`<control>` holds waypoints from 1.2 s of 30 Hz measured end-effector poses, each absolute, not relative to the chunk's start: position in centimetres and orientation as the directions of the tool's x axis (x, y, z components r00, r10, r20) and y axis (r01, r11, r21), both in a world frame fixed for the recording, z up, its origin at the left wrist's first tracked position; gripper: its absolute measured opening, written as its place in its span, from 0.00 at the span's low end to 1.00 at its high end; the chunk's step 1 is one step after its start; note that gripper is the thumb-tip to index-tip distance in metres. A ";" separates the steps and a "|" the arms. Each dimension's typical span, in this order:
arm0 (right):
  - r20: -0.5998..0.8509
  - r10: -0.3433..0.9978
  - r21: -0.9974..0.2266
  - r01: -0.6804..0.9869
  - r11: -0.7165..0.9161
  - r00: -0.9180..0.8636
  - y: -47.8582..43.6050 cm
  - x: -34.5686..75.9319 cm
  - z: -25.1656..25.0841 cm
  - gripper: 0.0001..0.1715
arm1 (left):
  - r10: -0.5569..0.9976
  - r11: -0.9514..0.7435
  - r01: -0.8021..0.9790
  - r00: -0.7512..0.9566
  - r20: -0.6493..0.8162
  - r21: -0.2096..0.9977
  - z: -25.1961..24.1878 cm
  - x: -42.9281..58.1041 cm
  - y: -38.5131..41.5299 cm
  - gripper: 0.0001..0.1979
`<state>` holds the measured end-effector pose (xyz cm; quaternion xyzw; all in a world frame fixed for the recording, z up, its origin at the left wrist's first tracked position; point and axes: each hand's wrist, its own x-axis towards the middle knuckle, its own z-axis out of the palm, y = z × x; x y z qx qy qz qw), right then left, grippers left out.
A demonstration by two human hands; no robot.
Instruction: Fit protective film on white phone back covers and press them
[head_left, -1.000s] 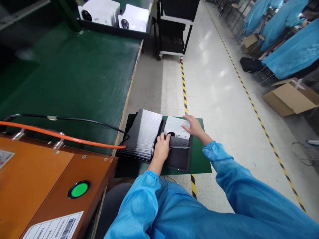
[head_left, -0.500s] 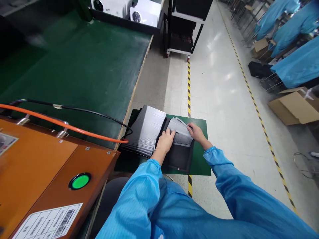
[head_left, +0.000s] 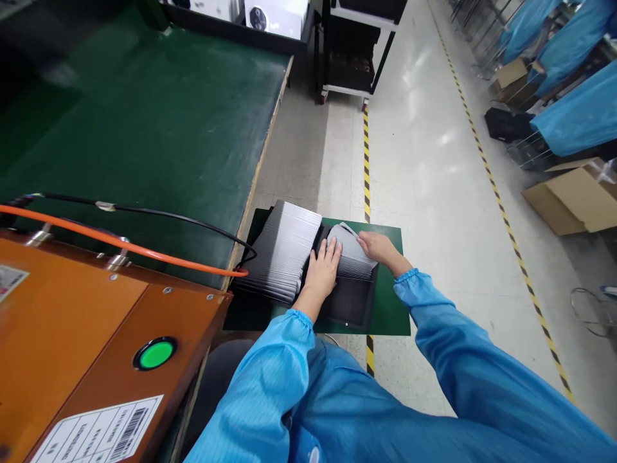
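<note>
Thin silver-grey plates stand in two leaning rows in a black tray (head_left: 348, 310). The left row (head_left: 289, 241) is long and full, the right row (head_left: 355, 260) shorter. My left hand (head_left: 322, 270) lies with fingers stretched out across the left edge of the right row. My right hand (head_left: 378, 247) is closed at the far right corner of that row. Its fingers pinch the edge of a thin grey plate (head_left: 348, 228) that tilts away from the others. The fingertips are partly hidden.
Under the tray is a green board (head_left: 393, 289). At left stand a green-topped bench (head_left: 193, 128) and an orange machine (head_left: 96, 321) with a green button (head_left: 155, 354), an orange hose (head_left: 159, 256) and a black cable. A cart (head_left: 354, 58) and cardboard boxes (head_left: 573, 199) are farther off.
My left hand's fingers have straightened and spread over the right row. My right hand has shifted slightly left at the far plate. The view has tilted a little.
</note>
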<state>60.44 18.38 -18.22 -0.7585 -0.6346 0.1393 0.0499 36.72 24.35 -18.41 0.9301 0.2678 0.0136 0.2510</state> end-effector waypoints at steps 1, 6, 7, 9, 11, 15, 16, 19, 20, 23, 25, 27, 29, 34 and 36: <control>-0.152 0.979 -0.256 0.951 -0.173 0.137 19.0 60.4 -18.2 0.22 | 0.501 -0.733 0.488 0.859 -0.108 0.474 -18.4 36.8 24.2 0.61; -0.189 0.979 -0.269 0.955 -0.126 0.076 21.1 61.0 -18.1 0.23 | 0.507 -0.736 0.489 0.857 -0.098 0.468 -18.7 36.8 23.6 0.63; -0.204 0.977 -0.269 0.956 -0.117 0.062 21.1 61.2 -18.1 0.22 | 0.511 -0.736 0.492 0.854 -0.096 0.464 -18.8 36.8 23.5 0.62; -0.223 0.974 -0.274 0.958 -0.090 0.028 20.9 61.4 -18.0 0.20 | 0.519 -0.737 0.502 0.849 -0.096 0.454 -19.0 36.7 23.5 0.60; -0.210 0.978 -0.273 0.959 -0.072 0.014 20.7 61.3 -18.2 0.22 | 0.525 -0.738 0.511 0.845 -0.102 0.440 -19.1 36.8 23.5 0.59; -0.134 0.989 -0.236 0.968 -0.085 0.054 20.8 60.7 -18.7 0.32 | 0.524 -0.748 0.523 0.843 -0.119 0.409 -19.1 37.3 23.9 0.64; -0.123 0.990 -0.228 0.970 -0.089 0.062 20.9 60.6 -18.8 0.34 | 0.523 -0.752 0.525 0.843 -0.125 0.398 -19.0 37.4 24.0 0.66; -0.098 0.990 -0.213 0.970 -0.118 0.099 21.2 60.4 -19.2 0.41 | 0.510 -0.768 0.525 0.848 -0.147 0.366 -18.8 37.7 24.3 0.71; -0.086 0.988 -0.209 0.968 -0.140 0.124 21.1 60.3 -19.4 0.43 | 0.502 -0.774 0.522 0.851 -0.156 0.357 -18.7 37.8 24.4 0.71; -0.048 0.977 -0.215 0.953 -0.212 0.206 20.8 59.6 -20.0 0.43 | 0.475 -0.792 0.507 0.862 -0.179 0.341 -18.5 38.0 24.9 0.71; -0.035 0.972 -0.241 0.942 -0.233 0.231 20.5 59.0 -20.4 0.40 | 0.466 -0.799 0.501 0.866 -0.183 0.334 -18.5 38.0 25.0 0.68; -0.034 0.973 -0.282 0.932 -0.226 0.226 20.5 58.7 -20.7 0.37 | 0.469 -0.801 0.502 0.865 -0.181 0.327 -18.5 37.7 24.9 0.66; -0.035 0.976 -0.330 0.920 -0.213 0.213 20.7 58.5 -20.9 0.37 | 0.474 -0.801 0.507 0.862 -0.178 0.318 -18.7 37.4 24.7 0.64; -0.004 0.972 -0.452 0.867 -0.212 0.236 21.2 59.5 -20.7 0.37 | 0.475 -0.809 0.514 0.857 -0.198 0.285 -18.6 37.4 24.6 0.69; 0.043 0.949 -0.498 0.830 -0.250 0.312 20.6 60.5 -20.4 0.36 | 0.476 -0.813 0.518 0.854 -0.207 0.266 -18.3 37.7 24.7 0.72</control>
